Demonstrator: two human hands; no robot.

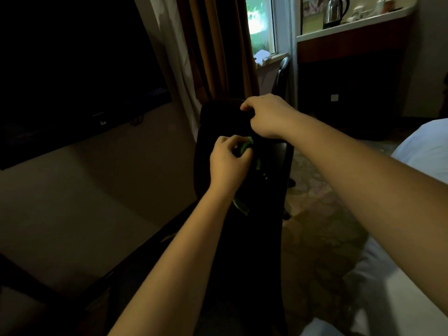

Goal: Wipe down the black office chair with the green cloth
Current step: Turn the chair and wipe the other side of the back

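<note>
Two bare hands are meeting on the black padded office chair [218, 122]. Its long back is running lengthwise from beyond the fingertips down past both wrists. The left hand [228, 163] is bunching the crumpled green fabric cloth [246, 145] in curled fingers against that back, with a loose tail trailing under the wrist. The right hand [269, 117], just beyond, is curling its fingers onto the chair's upper part, apparently steadying it for a wipe along that axis.

A hotel-style bedroom: a white-sheeted bed [426, 151], an electric kettle [335, 12] and cups [358, 11] on a corner bench [358, 42], and heavy curtains [213, 44] beside the window [260, 20].
</note>
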